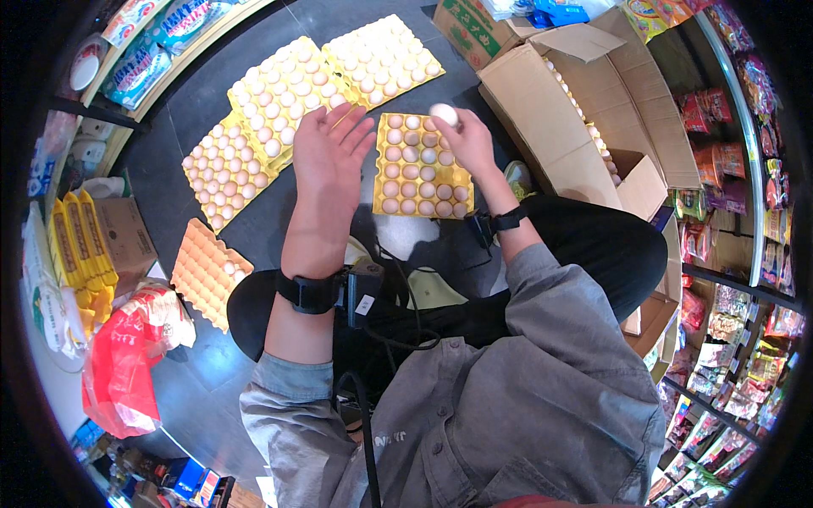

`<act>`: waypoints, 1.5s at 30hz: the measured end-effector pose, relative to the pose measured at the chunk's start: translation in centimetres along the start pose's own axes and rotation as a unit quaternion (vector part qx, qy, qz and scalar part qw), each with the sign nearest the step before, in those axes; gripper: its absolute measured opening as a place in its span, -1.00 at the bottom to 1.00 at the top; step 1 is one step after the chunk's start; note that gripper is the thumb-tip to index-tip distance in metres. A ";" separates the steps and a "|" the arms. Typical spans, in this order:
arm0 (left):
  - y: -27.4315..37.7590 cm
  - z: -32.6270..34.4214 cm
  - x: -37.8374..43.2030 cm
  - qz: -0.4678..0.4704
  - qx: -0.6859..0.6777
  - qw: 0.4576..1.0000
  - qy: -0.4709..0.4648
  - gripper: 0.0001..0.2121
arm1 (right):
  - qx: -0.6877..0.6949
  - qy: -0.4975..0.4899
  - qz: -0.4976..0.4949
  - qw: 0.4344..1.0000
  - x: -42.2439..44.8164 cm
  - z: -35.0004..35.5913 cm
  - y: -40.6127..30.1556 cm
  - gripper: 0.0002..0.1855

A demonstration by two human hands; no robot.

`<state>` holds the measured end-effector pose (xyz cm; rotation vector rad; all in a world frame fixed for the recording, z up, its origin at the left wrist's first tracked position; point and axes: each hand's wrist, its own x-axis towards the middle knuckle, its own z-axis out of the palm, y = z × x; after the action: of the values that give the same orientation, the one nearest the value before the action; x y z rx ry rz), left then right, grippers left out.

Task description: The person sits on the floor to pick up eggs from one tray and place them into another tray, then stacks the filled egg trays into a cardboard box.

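A pale egg (444, 114) is held between the thumb and fingers of my right hand (469, 140), above the far right corner of a yellow egg tray (450, 169). Brown and pale eggs sit in most of that tray's cups, and a few cups on its right side are bare. My left hand (333, 149) is palm up with its fingers apart and nothing in it. It hovers left of this tray, near a second yellow tray (282, 89) full of eggs. More filled trays lie at the far side (387, 60) and at the left (223, 171).
An orange egg tray (206, 270) with a couple of eggs lies by my left knee. At right stands an open cardboard carton (540, 120) with eggs inside. A red plastic bag (120, 374) is on the left. Stocked shelves (756, 159) line both sides.
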<state>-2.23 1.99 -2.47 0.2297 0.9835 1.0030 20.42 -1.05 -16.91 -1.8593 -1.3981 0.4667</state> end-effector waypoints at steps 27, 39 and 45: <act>-0.2 0.7 0.2 -0.024 0.007 0.999 -0.020 -0.75 | -0.232 -0.204 0.369 0.877 -4.7 6.3 18.0 -0.50; -0.1 1.0 -0.3 -0.026 -0.006 0.998 -0.052 -0.74 | -0.224 -0.276 0.313 0.881 -4.4 6.6 18.9 -0.42; 0.5 1.6 -1.9 -0.060 -0.008 0.997 -0.042 -0.79 | -0.146 -0.364 0.329 0.859 1.1 3.0 17.1 -0.27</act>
<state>-1.58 1.12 -0.15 0.1955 0.9032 0.8837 29.97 -1.09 -31.41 -2.5589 -1.2709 1.4997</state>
